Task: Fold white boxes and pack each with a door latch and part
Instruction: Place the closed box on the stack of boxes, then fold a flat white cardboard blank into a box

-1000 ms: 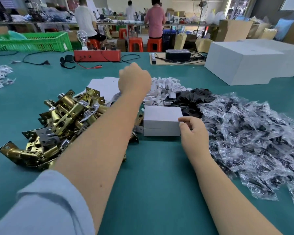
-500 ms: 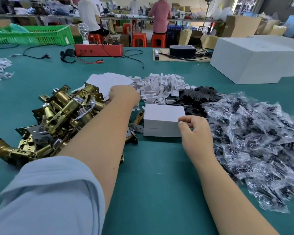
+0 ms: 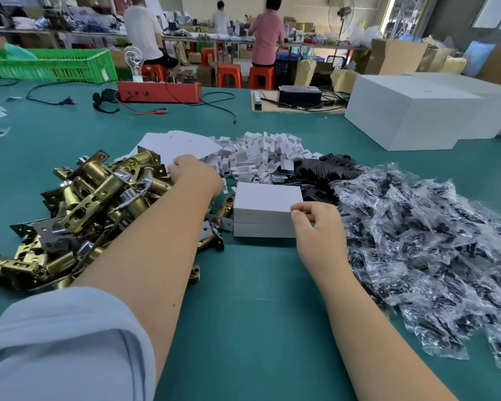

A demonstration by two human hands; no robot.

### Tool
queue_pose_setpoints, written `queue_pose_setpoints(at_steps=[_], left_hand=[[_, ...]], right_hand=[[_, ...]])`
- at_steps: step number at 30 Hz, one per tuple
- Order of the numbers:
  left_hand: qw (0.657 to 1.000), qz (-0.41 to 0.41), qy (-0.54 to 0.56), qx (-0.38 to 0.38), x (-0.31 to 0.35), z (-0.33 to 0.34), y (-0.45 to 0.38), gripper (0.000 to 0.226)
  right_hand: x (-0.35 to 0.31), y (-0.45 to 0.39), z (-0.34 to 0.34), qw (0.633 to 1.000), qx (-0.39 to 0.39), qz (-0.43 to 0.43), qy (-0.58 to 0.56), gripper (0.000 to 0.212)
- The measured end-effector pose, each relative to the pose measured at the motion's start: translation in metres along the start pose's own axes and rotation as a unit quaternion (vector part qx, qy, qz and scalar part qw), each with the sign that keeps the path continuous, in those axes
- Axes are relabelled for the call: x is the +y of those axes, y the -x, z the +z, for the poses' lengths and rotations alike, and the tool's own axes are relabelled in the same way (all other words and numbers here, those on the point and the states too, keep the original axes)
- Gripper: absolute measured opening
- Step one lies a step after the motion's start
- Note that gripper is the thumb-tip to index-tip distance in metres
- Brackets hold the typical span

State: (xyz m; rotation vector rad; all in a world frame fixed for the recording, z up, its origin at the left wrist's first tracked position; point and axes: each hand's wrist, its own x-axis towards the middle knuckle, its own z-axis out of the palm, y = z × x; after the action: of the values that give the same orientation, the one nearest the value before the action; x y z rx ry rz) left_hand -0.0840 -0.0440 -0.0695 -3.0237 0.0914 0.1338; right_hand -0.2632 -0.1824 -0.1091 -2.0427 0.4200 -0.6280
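A closed small white box (image 3: 265, 208) stands on the green table in front of me. My right hand (image 3: 318, 224) pinches its near right corner with thumb and forefinger. My left hand (image 3: 195, 175) reaches over the heap of brass door latches (image 3: 84, 204) to the near edge of a stack of flat white box blanks (image 3: 180, 147); its fingertips touch the sheets, and whether they grip one is hidden. A pile of small white plastic parts (image 3: 261, 154) and black plates (image 3: 327, 169) lies behind the box. Clear bags of black screws (image 3: 431, 244) spread to the right.
Two large white cartons (image 3: 417, 120) stand at the back right. A red electrical box (image 3: 159, 92) with a bulb and cables, a black device (image 3: 300, 96) and a green crate (image 3: 49, 66) line the far edge. People sit on orange stools beyond the table.
My left hand has come down from mid-air and moved left onto the flat white blanks. My right hand has stayed at the box's corner, now pinching it.
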Motion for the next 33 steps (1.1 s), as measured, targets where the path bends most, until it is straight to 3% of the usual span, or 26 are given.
queue_pose_setpoints(at_steps=[4,7,12,17,19,22,25,28,31,33], left_hand=[[0.997,-0.002,0.068,0.028,0.003,-0.007,0.002,0.055],[0.973,-0.014,0.194,0.126,0.011,-0.011,0.018,0.059],[0.901,0.022,0.352,0.253,0.025,-0.014,0.058,0.063],[0.775,0.080,0.530,0.334,0.020,-0.026,0.107,0.057],[0.717,0.091,0.601,0.341,0.013,-0.029,0.127,0.054],[0.666,0.079,0.680,0.297,0.001,-0.025,0.150,0.059],[0.619,0.069,0.732,0.276,-0.010,-0.019,0.162,0.068],[0.578,0.067,0.752,0.308,-0.018,-0.015,0.166,0.069],[0.564,0.093,0.749,0.335,-0.019,-0.010,0.166,0.069],[0.578,0.117,0.757,0.283,-0.012,-0.009,0.163,0.073]], right_hand=[[0.000,-0.001,0.000,1.000,0.001,0.000,-0.004,0.014],[0.000,-0.001,0.000,1.000,0.001,-0.001,-0.006,0.015],[-0.001,-0.001,0.002,1.000,0.004,-0.005,-0.006,0.013],[-0.004,0.001,0.001,1.000,-0.022,-0.006,0.002,0.008],[-0.010,0.002,-0.001,1.000,-0.003,-0.017,-0.003,0.009],[-0.021,0.004,-0.008,0.996,0.049,-0.039,-0.068,0.013],[-0.032,0.006,-0.011,0.983,0.009,-0.013,-0.184,0.016],[-0.038,0.011,-0.007,0.981,-0.049,-0.031,-0.185,0.022],[-0.040,0.014,-0.005,0.978,-0.068,-0.028,-0.197,0.022],[-0.040,0.013,-0.010,0.968,-0.087,0.013,-0.234,0.022]])
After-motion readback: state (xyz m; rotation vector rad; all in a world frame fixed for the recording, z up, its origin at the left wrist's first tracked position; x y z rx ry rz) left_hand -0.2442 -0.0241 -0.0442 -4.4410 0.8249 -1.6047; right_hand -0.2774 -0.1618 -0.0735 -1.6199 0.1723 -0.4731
